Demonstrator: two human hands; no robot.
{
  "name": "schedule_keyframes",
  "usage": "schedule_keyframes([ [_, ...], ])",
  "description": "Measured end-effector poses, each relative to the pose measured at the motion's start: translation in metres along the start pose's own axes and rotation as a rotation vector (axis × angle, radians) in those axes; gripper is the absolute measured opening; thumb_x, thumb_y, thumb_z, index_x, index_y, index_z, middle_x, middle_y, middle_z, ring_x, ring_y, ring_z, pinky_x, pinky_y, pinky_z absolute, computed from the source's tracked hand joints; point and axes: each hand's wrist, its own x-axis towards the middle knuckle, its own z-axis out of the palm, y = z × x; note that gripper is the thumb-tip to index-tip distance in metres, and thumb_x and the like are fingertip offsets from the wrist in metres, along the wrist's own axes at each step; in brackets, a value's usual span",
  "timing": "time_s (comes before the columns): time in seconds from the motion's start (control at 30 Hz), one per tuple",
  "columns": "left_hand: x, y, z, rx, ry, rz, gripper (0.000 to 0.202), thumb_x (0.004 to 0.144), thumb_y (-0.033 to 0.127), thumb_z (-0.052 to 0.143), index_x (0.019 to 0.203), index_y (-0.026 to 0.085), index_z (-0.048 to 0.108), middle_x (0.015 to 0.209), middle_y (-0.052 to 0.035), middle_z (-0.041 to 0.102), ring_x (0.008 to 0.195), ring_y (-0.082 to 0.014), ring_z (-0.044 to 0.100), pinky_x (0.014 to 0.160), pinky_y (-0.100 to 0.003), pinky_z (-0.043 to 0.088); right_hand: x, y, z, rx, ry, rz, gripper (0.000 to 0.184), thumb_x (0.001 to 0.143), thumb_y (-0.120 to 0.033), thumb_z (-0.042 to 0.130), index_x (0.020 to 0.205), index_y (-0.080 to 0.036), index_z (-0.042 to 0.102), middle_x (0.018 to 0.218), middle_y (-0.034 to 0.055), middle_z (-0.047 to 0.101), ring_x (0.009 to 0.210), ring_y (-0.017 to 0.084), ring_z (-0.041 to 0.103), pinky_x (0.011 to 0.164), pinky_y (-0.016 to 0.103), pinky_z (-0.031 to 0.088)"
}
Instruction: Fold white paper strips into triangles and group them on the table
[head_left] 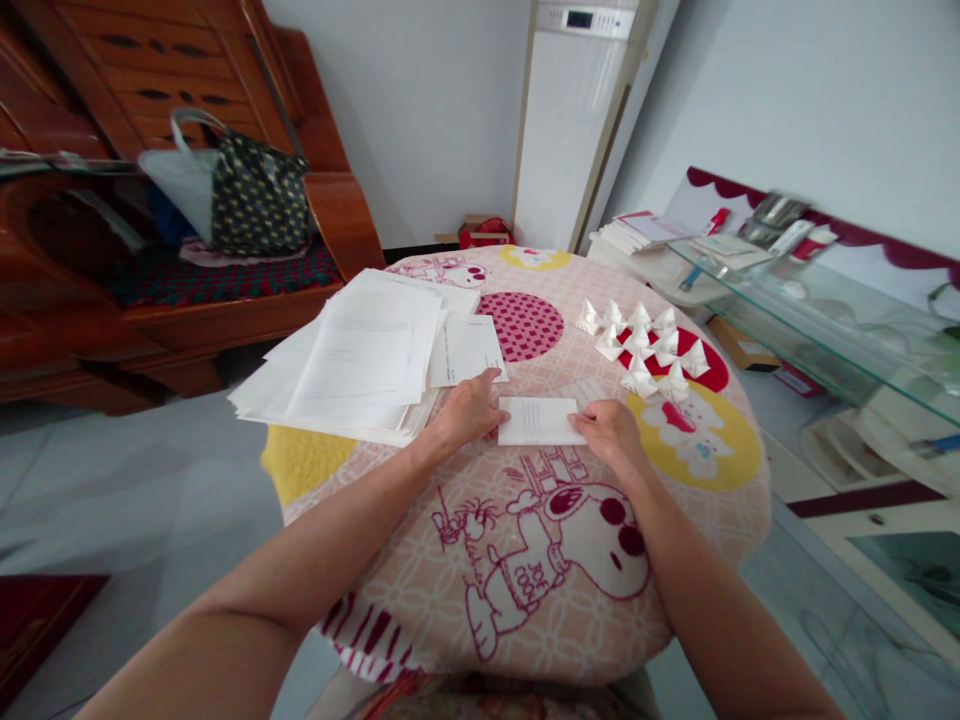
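A folded sheet of white paper (537, 421) lies flat, long side across, on the patterned tablecloth in front of me. My left hand (471, 408) is at its left edge, thumb against the paper and index finger stretched out beyond it; the other fingers are partly hidden. At the right edge, my right hand (609, 428) pinches the paper between thumb and curled fingers. Just beyond my left hand is a loose printed sheet (469, 348), partly under a large stack of white paper (360, 345). Several folded white paper pyramids (639, 342) stand in rows at the right.
The round table wears a pink tablecloth (555, 600) with cartoon figures. Right of it is a glass-topped cabinet (832, 310) with papers and small items. A wooden bench (345, 225) holding a dotted bag (259, 195) stands at left; a white tall appliance (574, 130) is behind.
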Motion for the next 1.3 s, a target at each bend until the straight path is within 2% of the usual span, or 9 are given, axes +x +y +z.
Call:
schedule_keyframes([
  [0.13,0.000,-0.004,0.003,0.150,0.057,0.115,0.059,0.083,0.013,0.071,0.141,0.014,0.057,0.085,-0.0038,0.075,0.090,-0.0218,0.073,0.090,-0.034,0.056,0.000,-0.002,-0.001,0.002,-0.005,0.006,0.028,0.094,-0.034,0.065,0.088,-0.014,0.083,0.088,0.0129,0.079,0.084,0.023,0.070,0.070,0.030,0.041],
  [0.27,0.005,-0.016,0.014,0.171,0.149,0.454,0.056,0.078,0.001,0.066,0.132,0.017,0.062,0.129,-0.0126,0.068,0.123,-0.0251,0.064,0.106,-0.041,0.053,0.000,-0.002,-0.002,0.000,-0.006,0.017,0.028,0.094,-0.035,0.066,0.090,-0.014,0.083,0.087,0.0126,0.078,0.083,0.023,0.070,0.069,0.030,0.042],
  [0.4,0.016,-0.029,0.024,0.075,0.013,0.742,0.057,0.081,-0.007,0.049,0.128,0.019,0.068,0.135,-0.0089,0.068,0.125,-0.0183,0.063,0.109,-0.037,0.051,0.000,-0.003,-0.003,0.003,-0.006,0.008,0.027,0.093,-0.034,0.066,0.086,-0.014,0.083,0.081,0.0112,0.077,0.077,0.022,0.068,0.066,0.030,0.040],
  [0.53,0.021,-0.030,0.026,0.129,-0.055,0.766,0.047,0.091,0.002,0.051,0.127,0.024,0.072,0.138,-0.0057,0.068,0.123,-0.0179,0.065,0.109,-0.036,0.051,-0.001,-0.004,-0.004,0.002,0.006,-0.012,0.027,0.092,-0.033,0.066,0.081,-0.015,0.082,0.077,0.0104,0.076,0.072,0.021,0.066,0.063,0.030,0.039],
  [0.83,0.007,-0.010,0.026,0.371,-0.053,0.811,0.040,0.103,0.024,0.054,0.141,0.024,0.065,0.146,-0.0149,0.061,0.133,-0.0263,0.057,0.114,-0.045,0.042,-0.001,0.007,-0.002,0.074,0.096,0.020,0.014,0.083,-0.027,0.073,0.072,-0.018,0.076,0.074,0.0088,0.075,0.071,0.022,0.066,0.063,0.030,0.040],
  [0.93,0.007,-0.009,0.026,0.395,-0.057,0.815,0.040,0.104,0.027,0.054,0.142,0.023,0.064,0.144,-0.0161,0.062,0.132,-0.0266,0.057,0.113,-0.045,0.041,-0.005,0.005,0.001,0.183,0.293,-0.087,0.010,0.082,-0.019,0.069,0.072,-0.019,0.073,0.073,0.0074,0.075,0.071,0.021,0.066,0.066,0.029,0.042],
  [1.03,0.007,-0.010,0.027,0.387,-0.049,0.828,0.036,0.103,0.026,0.054,0.136,0.021,0.067,0.141,-0.0165,0.063,0.133,-0.0269,0.056,0.112,-0.044,0.042,-0.012,-0.008,0.005,0.384,0.424,-0.317,0.012,0.085,-0.018,0.062,0.076,-0.020,0.071,0.075,0.0058,0.074,0.071,0.019,0.066,0.069,0.028,0.045],
  [1.13,0.007,-0.010,0.027,0.369,-0.046,0.838,0.026,0.100,0.022,0.059,0.121,0.018,0.073,0.137,-0.0156,0.066,0.133,-0.0268,0.056,0.112,-0.043,0.042,-0.017,-0.022,0.011,0.422,0.277,-0.479,0.013,0.084,-0.015,0.061,0.077,-0.020,0.070,0.074,0.0042,0.072,0.069,0.017,0.064,0.067,0.026,0.044],
  [1.3,0.006,-0.008,0.025,0.352,-0.062,0.826,0.027,0.097,0.021,0.065,0.123,0.019,0.073,0.138,-0.0149,0.066,0.131,-0.0276,0.057,0.111,-0.044,0.043,-0.014,-0.025,0.018,0.316,0.051,-0.393,0.015,0.078,-0.008,0.062,0.070,-0.019,0.069,0.067,0.0024,0.069,0.063,0.016,0.059,0.061,0.025,0.037],
])
